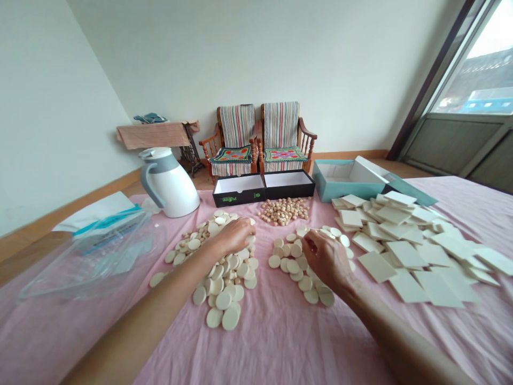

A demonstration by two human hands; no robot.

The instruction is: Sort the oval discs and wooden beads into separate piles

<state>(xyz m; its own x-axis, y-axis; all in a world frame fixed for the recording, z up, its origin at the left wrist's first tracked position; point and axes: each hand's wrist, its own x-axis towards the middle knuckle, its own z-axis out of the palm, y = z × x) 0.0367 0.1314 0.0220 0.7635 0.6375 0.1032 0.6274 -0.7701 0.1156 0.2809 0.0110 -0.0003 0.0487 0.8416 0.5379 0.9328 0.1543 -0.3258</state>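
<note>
My left hand (239,235) hangs low over a mixed pile of pale wooden discs (230,316) and small round beads. Its fingers are bent and pressed together; whatever they hold is hidden. Over a second pile of pale discs (293,266), my right hand (326,258) has curled fingers with the tips close together. I cannot make out what is between them. Between the two hands and a little farther off lies a heap of small tan wooden beads (284,211).
Two black open boxes (240,191) and a teal box (348,190) stand at the back. Square pale tiles (405,253) are heaped at right. A white jug (176,187) and clear plastic packaging (88,262) are at left. A pink cloth (264,342) covers the surface.
</note>
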